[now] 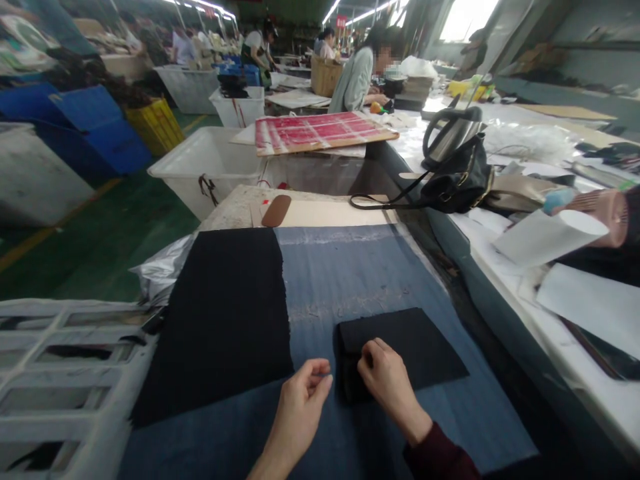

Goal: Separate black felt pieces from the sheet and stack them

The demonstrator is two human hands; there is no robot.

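Note:
A stack of black fabric pieces [425, 347] lies on the blue cloth-covered table, its left end thicker, as if folded over. My right hand [387, 373] is closed on that left end, thumb and fingers pinched at the black fabric. Just left of the stack, my left hand [303, 400] hovers over the blue cloth [320, 267] with its fingers half bent. A small gap shows between its thumb and fingertips, and I see nothing in it. A larger black fabric sheet [225, 313] lies flat to the left, its right edge frayed.
A beige board [330, 212] with a brown oval piece [276, 211] lies at the table's far edge. To the right, a black leather bag [457, 173] and paper sheets [590, 307] cover a white table. White bins [210, 157] stand beyond. A slatted grey crate [60, 373] is at left. Co-workers are further back.

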